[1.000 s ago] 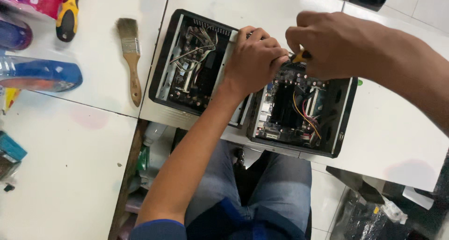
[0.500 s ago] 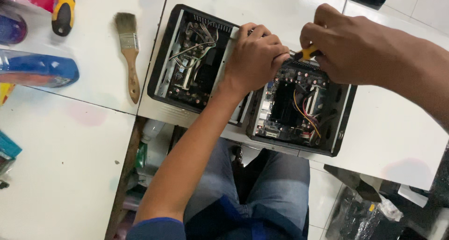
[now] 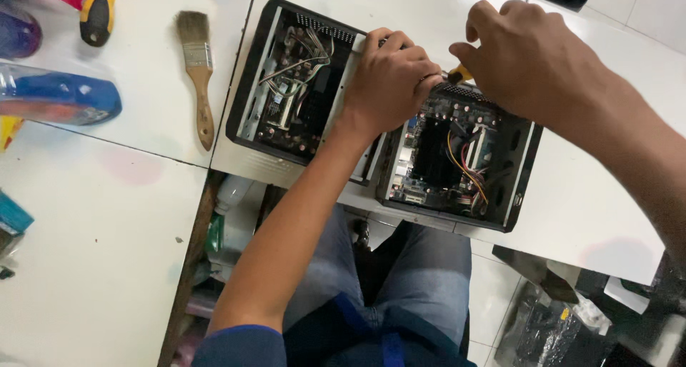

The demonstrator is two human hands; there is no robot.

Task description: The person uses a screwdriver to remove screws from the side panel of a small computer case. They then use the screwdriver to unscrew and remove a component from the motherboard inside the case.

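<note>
An open black computer case (image 3: 286, 88) lies on the white table (image 3: 429, 10), its inside full of boards and cables. A circuit board with red and yellow wires (image 3: 457, 160) fills its right half. My left hand (image 3: 389, 81) rests curled on the case's middle bar, fingers closed over its top edge. My right hand (image 3: 529, 52) hovers just to its right and pinches a small tool with a yellow and black handle (image 3: 457, 74) at the case's far edge. The tool's tip is hidden between the two hands.
A wooden-handled paintbrush (image 3: 196, 67) lies left of the case. Further left are a blue plastic bottle (image 3: 57, 99), a purple object (image 3: 18, 35) and a yellow and black tool (image 3: 96, 10). A second white table (image 3: 93, 253) stands nearer. My knees (image 3: 400, 281) sit below the case.
The view has shifted slightly. My right hand has moved a little right and up along the case's far edge with the tool; my left hand has stayed on the middle bar.
</note>
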